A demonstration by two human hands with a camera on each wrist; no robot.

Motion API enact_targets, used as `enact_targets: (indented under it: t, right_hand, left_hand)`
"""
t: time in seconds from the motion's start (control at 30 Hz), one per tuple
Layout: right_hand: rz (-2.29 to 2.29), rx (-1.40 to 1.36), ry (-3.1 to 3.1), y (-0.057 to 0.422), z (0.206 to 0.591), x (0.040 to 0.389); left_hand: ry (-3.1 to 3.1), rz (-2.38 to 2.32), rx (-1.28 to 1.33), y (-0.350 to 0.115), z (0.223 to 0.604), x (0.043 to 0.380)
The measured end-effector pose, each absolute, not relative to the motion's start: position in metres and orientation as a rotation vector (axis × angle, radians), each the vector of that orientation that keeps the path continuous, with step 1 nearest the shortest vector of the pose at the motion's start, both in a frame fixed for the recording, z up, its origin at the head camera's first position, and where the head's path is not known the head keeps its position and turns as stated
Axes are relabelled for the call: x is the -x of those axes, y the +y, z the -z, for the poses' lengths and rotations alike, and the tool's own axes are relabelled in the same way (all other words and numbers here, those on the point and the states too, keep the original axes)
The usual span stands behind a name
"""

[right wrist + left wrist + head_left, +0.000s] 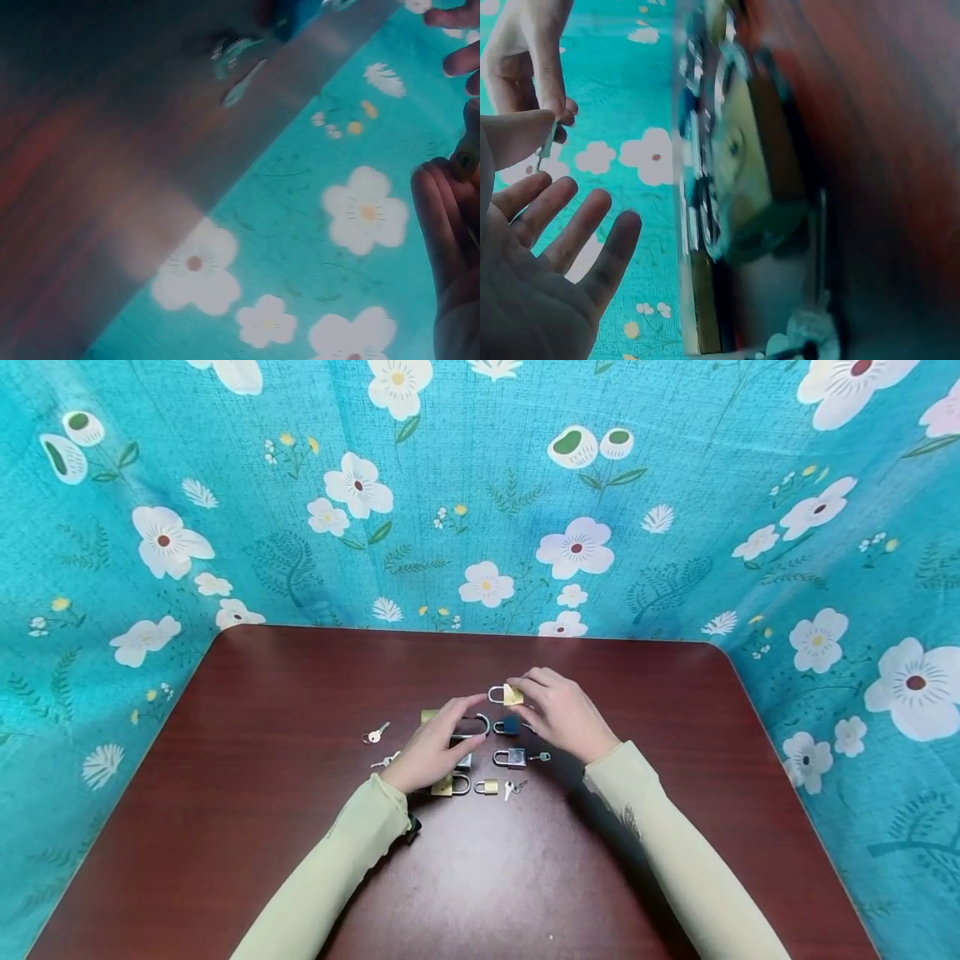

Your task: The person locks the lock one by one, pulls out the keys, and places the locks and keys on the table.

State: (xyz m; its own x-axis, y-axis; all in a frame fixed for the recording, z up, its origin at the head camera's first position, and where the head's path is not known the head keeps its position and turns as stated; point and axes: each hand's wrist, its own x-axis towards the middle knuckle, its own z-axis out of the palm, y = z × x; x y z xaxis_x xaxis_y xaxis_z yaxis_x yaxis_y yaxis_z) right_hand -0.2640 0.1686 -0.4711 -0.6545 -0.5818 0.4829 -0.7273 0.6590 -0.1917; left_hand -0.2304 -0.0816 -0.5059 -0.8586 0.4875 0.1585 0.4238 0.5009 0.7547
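Observation:
My right hand (564, 714) holds a brass padlock (513, 695) by its body above the table, its shackle pointing left. Just left of that shackle is my left hand (431, 750), thumb and fingers spread. In the left wrist view the left thumb overlaps the padlock; whether they touch I cannot tell. Beneath the hands lie a blue padlock (507, 727), a silver padlock (513, 758), a small brass padlock (487, 787) and a larger brass padlock (442, 787). Another brass padlock (428, 716) is partly hidden behind the left hand.
Loose keys (373, 737) lie left of the padlocks. A key (542, 757) is beside the silver padlock, and small keys (510, 790) sit right of the small brass one. The dark red table (300, 677) meets a flowered turquoise cloth (465, 510) at its back and sides.

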Motion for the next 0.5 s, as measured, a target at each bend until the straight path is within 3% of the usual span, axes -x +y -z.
enact_targets:
  t: [0.5]
  right_hand:
    - [-0.396, -0.963, -2.833, 0.156, 0.502, 0.302]
  left_hand:
    - [2.747, -0.871, -0.797, -0.069, 0.52, 0.258]
